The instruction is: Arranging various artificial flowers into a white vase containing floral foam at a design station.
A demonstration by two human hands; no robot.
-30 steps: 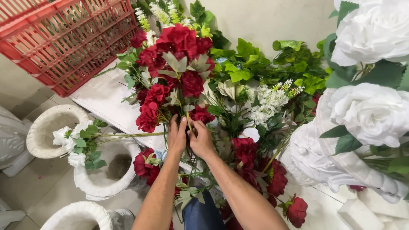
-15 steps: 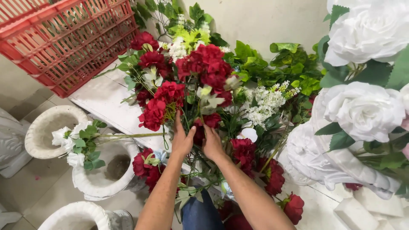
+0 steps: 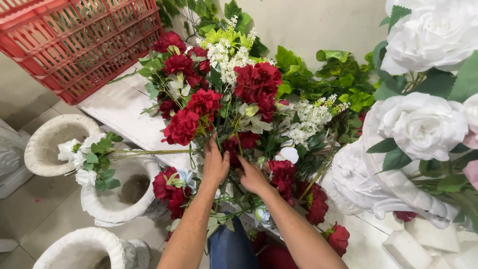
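My left hand [image 3: 215,162] and my right hand [image 3: 252,175] are closed side by side on the stems of a large bouquet of artificial flowers [image 3: 219,94]. The bouquet carries dark red blooms, small white blossom sprays and green leaves, and it leans away from me toward the wall. More red flowers [image 3: 170,185] lie low beside my left forearm, and others [image 3: 314,201] sit right of my right forearm. My fingertips are buried among the stems.
A red plastic crate [image 3: 74,40] lies at upper left on a white board [image 3: 119,109]. White stone urns [image 3: 55,142] [image 3: 119,199] [image 3: 84,249] stand on the floor at left, one with white flowers [image 3: 84,159] across it. Big white roses [image 3: 423,124] fill the right side above a white pedestal [image 3: 368,184].
The bouquet has swung to the right and further from me, so its white and green sprays now show at the top. Both hands have slid lower and apart on the stems.
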